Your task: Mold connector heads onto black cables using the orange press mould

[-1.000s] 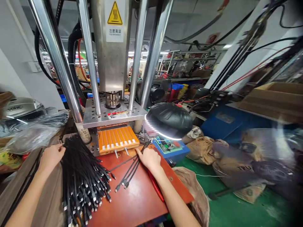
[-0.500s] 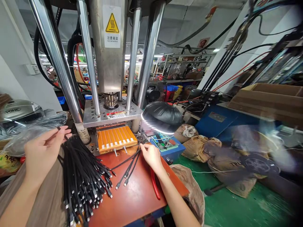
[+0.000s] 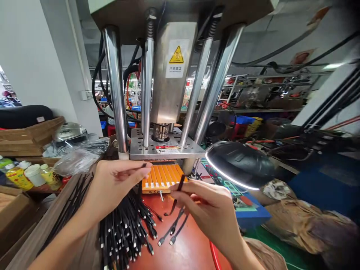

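Note:
My left hand point(image 3: 120, 183) pinches a short black cable end between thumb and forefinger, just left of the orange mold block point(image 3: 163, 175). In my right hand point(image 3: 208, 202) a black cable point(image 3: 176, 198) is gripped between thumb and fingers, its lower end hanging over the red-brown tabletop point(image 3: 168, 257). A large bundle of black cables point(image 3: 126, 232) with metal plugs lies below my left hand. Several loose cable ends point(image 3: 172, 230) rest on the tabletop below my right hand. White pieces sit along the mold's front edge.
The press's steel plate point(image 3: 165, 150) is above the mold, between metal columns. A black lamp point(image 3: 240, 165) with a lit rim stands at right over a blue control box point(image 3: 253, 217). Red-handled pliers point(image 3: 215, 255) lie at the table's right edge. Bottles point(image 3: 19, 176) stand at far left.
The view has turned left and moved closer to the press. My hands have come nearer each other in front of the mold, and my right hand now holds up a cable.

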